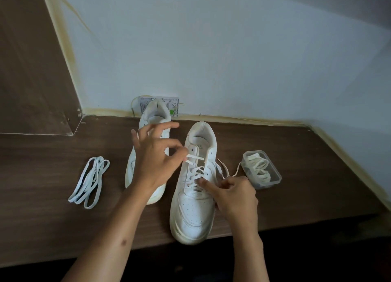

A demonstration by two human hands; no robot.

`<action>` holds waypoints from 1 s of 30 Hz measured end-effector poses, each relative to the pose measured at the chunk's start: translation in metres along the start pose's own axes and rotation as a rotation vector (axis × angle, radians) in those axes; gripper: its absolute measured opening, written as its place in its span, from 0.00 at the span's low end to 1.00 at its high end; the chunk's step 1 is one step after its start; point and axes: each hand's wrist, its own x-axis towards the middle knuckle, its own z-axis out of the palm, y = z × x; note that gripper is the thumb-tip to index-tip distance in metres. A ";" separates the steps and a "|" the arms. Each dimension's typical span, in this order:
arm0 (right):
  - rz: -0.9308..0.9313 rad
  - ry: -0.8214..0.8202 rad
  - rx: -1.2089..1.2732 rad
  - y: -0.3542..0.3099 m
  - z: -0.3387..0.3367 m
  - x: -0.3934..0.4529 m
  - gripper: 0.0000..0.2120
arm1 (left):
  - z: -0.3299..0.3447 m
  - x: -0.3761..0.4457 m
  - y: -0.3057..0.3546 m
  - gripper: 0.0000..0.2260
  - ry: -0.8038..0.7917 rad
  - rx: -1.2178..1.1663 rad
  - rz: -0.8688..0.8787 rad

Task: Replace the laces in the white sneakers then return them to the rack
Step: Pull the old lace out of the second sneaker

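Two white sneakers stand on a dark wooden table, toes toward me. The right sneaker (195, 205) is partly laced with a white lace (197, 169). My left hand (155, 161) hovers over its left side, thumb and forefinger pinching a lace end near the upper eyelets, the other fingers spread. My right hand (231, 193) rests on the sneaker's right side, fingers curled round the other lace end, which trails off to the right; its thumb presses on the crossed laces. The left sneaker (148, 120) stands behind my left hand, mostly hidden.
A loose bundle of white laces (90, 182) lies on the table (296, 197) at the left. A clear plastic box (262, 169) holding cream laces sits to the right of the sneakers. A wall socket (174, 109) is behind the left sneaker, low on the pale wall.
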 end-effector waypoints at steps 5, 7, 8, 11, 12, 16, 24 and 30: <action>-0.045 0.023 -0.031 -0.007 -0.001 -0.003 0.25 | 0.007 -0.002 0.011 0.10 -0.081 0.301 0.189; -0.062 0.022 -0.033 -0.008 -0.002 -0.004 0.26 | 0.015 -0.007 0.018 0.07 -0.162 0.426 0.221; -0.066 0.018 -0.033 -0.008 -0.003 -0.004 0.27 | 0.017 -0.009 0.022 0.06 -0.178 0.479 0.223; -0.071 0.015 -0.057 -0.008 -0.002 -0.004 0.27 | 0.016 -0.011 0.031 0.01 -0.184 0.581 0.212; -0.073 0.018 -0.063 -0.008 -0.002 -0.004 0.27 | 0.015 -0.011 0.034 0.01 -0.190 0.603 0.202; -0.068 0.024 -0.051 -0.006 -0.002 -0.001 0.27 | 0.014 -0.017 0.045 0.03 -0.222 0.730 0.147; -0.084 0.031 -0.031 -0.003 -0.001 0.001 0.25 | 0.023 -0.025 0.057 0.11 -0.278 0.784 0.060; -0.091 0.037 -0.013 -0.002 0.000 0.002 0.23 | 0.042 -0.036 0.056 0.22 -0.278 0.785 0.026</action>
